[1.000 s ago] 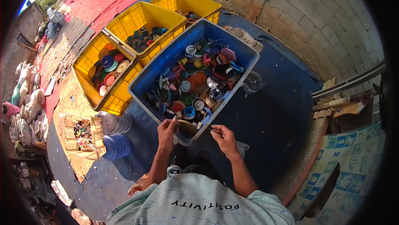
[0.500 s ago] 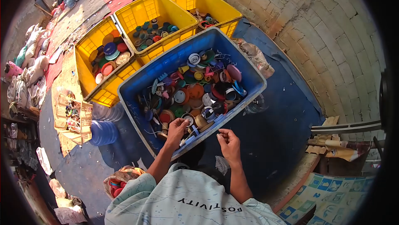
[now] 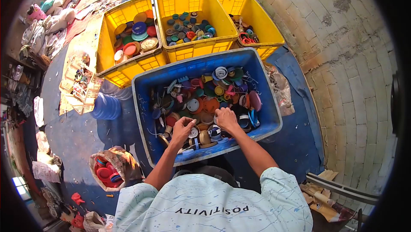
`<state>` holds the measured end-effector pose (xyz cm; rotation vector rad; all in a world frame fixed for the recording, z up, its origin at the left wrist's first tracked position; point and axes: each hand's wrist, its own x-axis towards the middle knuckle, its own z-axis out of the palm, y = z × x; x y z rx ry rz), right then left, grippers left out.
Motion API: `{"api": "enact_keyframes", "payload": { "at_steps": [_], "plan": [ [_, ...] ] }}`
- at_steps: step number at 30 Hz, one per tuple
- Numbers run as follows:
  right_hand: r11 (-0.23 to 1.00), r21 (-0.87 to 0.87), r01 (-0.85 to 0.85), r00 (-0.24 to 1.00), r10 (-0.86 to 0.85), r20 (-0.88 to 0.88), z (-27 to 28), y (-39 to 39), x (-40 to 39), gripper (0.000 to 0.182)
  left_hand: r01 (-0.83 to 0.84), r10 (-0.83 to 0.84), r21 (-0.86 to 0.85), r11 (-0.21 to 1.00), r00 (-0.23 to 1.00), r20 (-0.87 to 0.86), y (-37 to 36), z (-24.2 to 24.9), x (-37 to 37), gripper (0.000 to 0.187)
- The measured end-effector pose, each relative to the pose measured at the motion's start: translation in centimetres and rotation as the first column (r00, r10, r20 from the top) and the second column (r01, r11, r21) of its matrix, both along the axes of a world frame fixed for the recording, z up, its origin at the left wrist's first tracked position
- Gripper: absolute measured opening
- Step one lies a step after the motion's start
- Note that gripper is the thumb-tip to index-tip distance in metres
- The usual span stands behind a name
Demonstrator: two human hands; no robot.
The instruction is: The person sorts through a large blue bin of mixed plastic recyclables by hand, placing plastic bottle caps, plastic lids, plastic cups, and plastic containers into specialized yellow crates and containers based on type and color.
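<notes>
A blue crate [image 3: 140, 103] in front of me holds a jumble of plastic caps and lids in many colours. My left hand [image 3: 183, 130] hovers over its near left part, fingers curled and thumb drawn in; anything between the fingertips is too small to make out. Just below it lies a white round cap [image 3: 194, 132]. My right hand [image 3: 227, 119] reaches down into the middle of the pile with bent fingers, its fingertips partly hidden against a pale piece. An orange lid [image 3: 209, 105] is close beyond it, and gold-coloured lids [image 3: 204, 138] lie nearer to me.
Three yellow crates stand behind the blue one: left [image 3: 128, 71], middle [image 3: 201, 48] and right [image 3: 267, 46], each with caps inside. At left are a peach-coloured basket [image 3: 87, 93], a blue water jug [image 3: 106, 106] and a sack [image 3: 128, 163] of red lids. A block wall [image 3: 342, 82] rises at right.
My right hand has moved from outside the crate's near edge into the pile. The left hand has lifted away from the white cap. The camera view has shifted.
</notes>
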<state>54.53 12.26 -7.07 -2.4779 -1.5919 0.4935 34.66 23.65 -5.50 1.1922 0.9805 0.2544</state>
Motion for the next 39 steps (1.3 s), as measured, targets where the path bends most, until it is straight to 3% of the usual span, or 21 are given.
{"api": "enact_keyframes", "payload": {
  "at_steps": [2, 5, 9, 12, 14, 17, 20, 23, 25, 27, 28, 30, 31, 35, 39],
  "plan": [
    [0.988, -0.047, -0.146, 0.984, 0.150, 0.094, -3.8, 1.2, 1.3, 0.022, -0.071, 0.071, 0.002, 0.997, 0.997, -0.006, 0.3, 0.6, -0.9, 0.027],
    [0.973, -0.122, -0.197, 0.973, 0.209, 0.100, -8.5, 1.8, 2.4, 0.022, -0.238, 0.235, -0.033, 0.971, 0.969, -0.078, -0.4, 0.2, -2.7, 0.025],
    [0.983, -0.057, -0.173, 0.984, 0.175, 0.038, -11.5, 2.7, 2.9, 0.022, -0.447, 0.436, -0.068, 0.892, 0.890, -0.137, -2.5, 0.4, -4.0, 0.022],
    [0.982, -0.090, -0.166, 0.986, 0.163, -0.039, -11.7, 2.9, 2.9, 0.022, -0.488, 0.467, -0.084, 0.869, 0.864, -0.189, -3.8, -0.3, -3.3, 0.021],
    [0.976, -0.091, -0.199, 0.980, 0.195, -0.048, -12.4, 2.9, 3.5, 0.021, -0.482, 0.462, -0.071, 0.873, 0.865, -0.194, -4.4, -0.5, -1.7, 0.020],
    [0.955, 0.050, -0.291, 0.956, 0.293, -0.018, -12.7, 2.2, 4.7, 0.018, -0.452, 0.440, -0.032, 0.892, 0.881, -0.176, -4.0, -2.0, 1.3, 0.024],
    [0.927, 0.139, -0.349, 0.936, 0.351, 0.013, -10.2, 1.6, 5.8, 0.013, -0.343, 0.371, 0.146, 0.928, 0.886, -0.279, -3.1, -6.8, 3.8, 0.026],
    [0.952, 0.186, -0.245, 0.896, 0.295, -0.333, -6.1, 1.0, 7.6, 0.015, -0.207, 0.295, 0.250, 0.946, 0.868, -0.399, -2.0, -8.3, 6.8, 0.030],
    [0.983, 0.168, 0.079, 0.771, 0.047, -0.635, -3.8, 0.4, 8.8, 0.016, -0.116, 0.250, 0.306, 0.945, 0.858, -0.449, -1.5, -9.1, 8.4, 0.032],
    [0.924, 0.087, 0.373, 0.510, -0.125, -0.851, -3.4, -0.1, 9.8, 0.016, -0.024, 0.247, 0.408, 0.913, 0.828, -0.503, -1.1, -10.2, 9.5, 0.033],
    [0.887, 0.014, 0.461, 0.351, -0.168, -0.921, -3.1, -0.7, 10.7, 0.017, 0.023, 0.249, 0.456, 0.890, 0.812, -0.528, -0.9, -10.9, 9.9, 0.033],
    [0.786, -0.267, 0.558, -0.136, -0.231, -0.963, -1.7, -2.2, 12.6, 0.020, 0.074, 0.244, 0.509, 0.858, 0.813, -0.528, -0.7, -12.4, 10.5, 0.032],
    [0.774, -0.320, 0.546, -0.246, -0.218, -0.945, -0.7, -2.9, 13.6, 0.022, 0.102, 0.247, 0.543, 0.833, 0.810, -0.531, -0.6, -13.2, 10.9, 0.031],
    [0.655, -0.353, 0.668, -0.457, -0.012, -0.889, 4.5, -4.7, 13.6, 0.016, 0.294, 0.240, 0.573, 0.765, 0.695, -0.678, -0.9, -12.7, 12.3, 0.035],
    [0.623, -0.332, 0.708, -0.512, 0.128, -0.850, 3.2, -7.8, 13.6, 0.017, 0.425, 0.217, 0.610, 0.669, 0.673, -0.707, -1.0, -14.5, 12.6, 0.034]
  ]
}}
